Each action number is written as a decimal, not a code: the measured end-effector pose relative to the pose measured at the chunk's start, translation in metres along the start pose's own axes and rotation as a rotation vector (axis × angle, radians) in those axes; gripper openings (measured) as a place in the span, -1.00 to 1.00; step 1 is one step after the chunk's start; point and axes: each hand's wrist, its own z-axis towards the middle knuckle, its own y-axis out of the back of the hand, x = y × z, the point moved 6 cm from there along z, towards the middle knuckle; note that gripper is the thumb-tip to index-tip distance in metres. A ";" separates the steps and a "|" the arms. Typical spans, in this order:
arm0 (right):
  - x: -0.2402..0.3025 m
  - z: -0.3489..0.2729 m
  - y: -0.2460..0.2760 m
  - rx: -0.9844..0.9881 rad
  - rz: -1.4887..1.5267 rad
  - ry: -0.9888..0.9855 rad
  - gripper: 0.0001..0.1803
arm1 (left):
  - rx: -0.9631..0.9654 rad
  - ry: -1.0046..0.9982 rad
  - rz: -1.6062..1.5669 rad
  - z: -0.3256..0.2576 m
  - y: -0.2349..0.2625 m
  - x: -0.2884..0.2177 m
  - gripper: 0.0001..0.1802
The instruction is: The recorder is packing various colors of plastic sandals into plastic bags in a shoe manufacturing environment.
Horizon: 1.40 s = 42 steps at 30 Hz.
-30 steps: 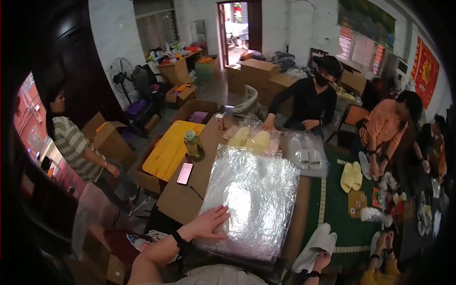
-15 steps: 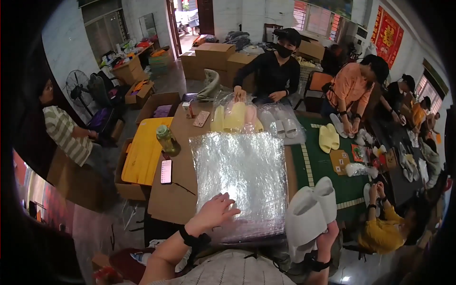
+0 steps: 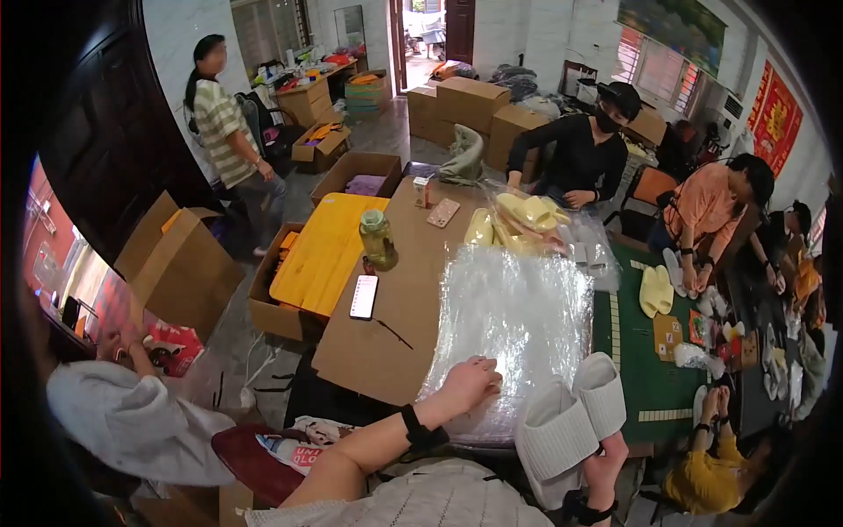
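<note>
My left hand (image 3: 471,386) rests on the near part of a stack of clear, shiny plastic bags (image 3: 518,307), its fingers bent and drawn together against the film. At the table's near right side, my right hand (image 3: 604,464) grips a pair of white ribbed slippers (image 3: 562,422) from below, toes upward. The slippers overlap the lower right corner of the stack. Beyond the far end of the bags, yellow slippers (image 3: 529,211) lie in clear plastic, close to the hand of a person in black.
On the brown cardboard tabletop (image 3: 395,299) are a phone (image 3: 363,297), a green bottle (image 3: 378,240) and a pink phone case (image 3: 443,212). Yellow sheets (image 3: 329,250) top a carton at left. Yellow slippers (image 3: 656,291) sit on the green mat. Several people work around.
My view has swung left. My left hand's fingers, spread before, are now drawn in on the plastic. The person in black has shifted the yellow slippers. The right hand still holds the white pair.
</note>
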 end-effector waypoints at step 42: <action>0.009 0.006 -0.063 0.288 -0.140 0.044 -0.79 | -0.470 0.045 -0.327 0.012 0.036 -0.028 -0.79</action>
